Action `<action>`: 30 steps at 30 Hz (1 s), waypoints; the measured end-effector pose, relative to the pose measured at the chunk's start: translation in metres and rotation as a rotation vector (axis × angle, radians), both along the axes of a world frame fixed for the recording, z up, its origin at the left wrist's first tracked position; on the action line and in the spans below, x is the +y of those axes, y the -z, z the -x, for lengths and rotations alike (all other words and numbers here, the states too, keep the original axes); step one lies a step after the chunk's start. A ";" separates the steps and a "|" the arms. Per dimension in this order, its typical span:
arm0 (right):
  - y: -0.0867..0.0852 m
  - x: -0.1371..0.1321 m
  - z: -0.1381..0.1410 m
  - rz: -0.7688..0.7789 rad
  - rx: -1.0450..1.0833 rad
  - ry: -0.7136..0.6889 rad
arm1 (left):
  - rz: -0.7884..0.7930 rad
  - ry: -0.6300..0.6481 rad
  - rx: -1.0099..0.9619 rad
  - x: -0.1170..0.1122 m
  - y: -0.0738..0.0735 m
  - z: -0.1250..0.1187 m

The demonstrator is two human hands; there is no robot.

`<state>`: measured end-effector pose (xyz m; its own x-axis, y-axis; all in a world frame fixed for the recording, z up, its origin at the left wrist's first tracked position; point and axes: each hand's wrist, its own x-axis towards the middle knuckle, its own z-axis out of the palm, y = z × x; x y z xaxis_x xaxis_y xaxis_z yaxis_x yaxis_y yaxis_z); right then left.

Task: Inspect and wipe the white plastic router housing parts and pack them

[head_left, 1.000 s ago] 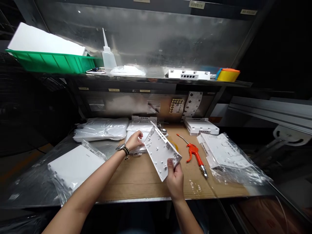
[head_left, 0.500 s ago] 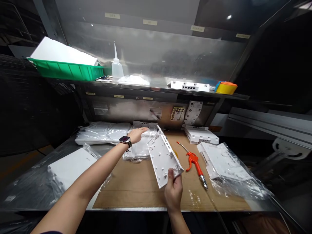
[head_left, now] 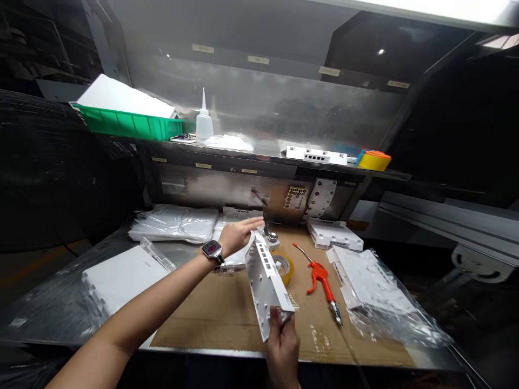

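Observation:
A white plastic router housing (head_left: 264,286), its open inner side with small posts facing left, stands tilted on edge in front of me. My right hand (head_left: 283,343) grips its near end, thumb on the inner side. At the far end, my left hand (head_left: 240,236) has its fingers stretched out flat over the top corner; whether they touch it I cannot tell. A roll of yellow tape (head_left: 288,267) lies just behind the housing. Right of it, a red air blow gun (head_left: 321,274) with a hose rests on the cardboard (head_left: 203,319).
White housings in clear film lie at the left (head_left: 121,275) and right (head_left: 373,278). Plastic bags (head_left: 174,222) and stacked housings (head_left: 334,235) stand at the back. The shelf above bears a green bin (head_left: 130,125), a squeeze bottle (head_left: 204,127) and yellow tape (head_left: 373,160).
My left hand has moved right, from above the bagged stack to the housing's far end. My right hand has turned the housing more edge-on and lowered it slightly. The view has tilted up.

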<state>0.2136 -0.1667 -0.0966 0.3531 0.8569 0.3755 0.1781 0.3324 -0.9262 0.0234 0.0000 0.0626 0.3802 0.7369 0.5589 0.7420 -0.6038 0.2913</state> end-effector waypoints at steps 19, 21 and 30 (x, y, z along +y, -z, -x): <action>-0.039 -0.042 -0.035 0.267 0.654 0.166 | -0.060 0.120 0.090 -0.142 0.051 -0.036; -0.043 -0.049 -0.042 0.254 0.655 0.240 | -0.070 0.090 0.040 -0.151 0.052 -0.039; -0.040 -0.071 -0.061 0.164 0.506 0.339 | -0.011 0.228 -0.103 -0.191 0.059 -0.058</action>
<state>0.2749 -0.2376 -0.0564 0.7145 0.6987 -0.0361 -0.2250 0.1806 -0.9575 0.0812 -0.1908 0.0035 0.4767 0.6322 0.6109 0.5526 -0.7559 0.3511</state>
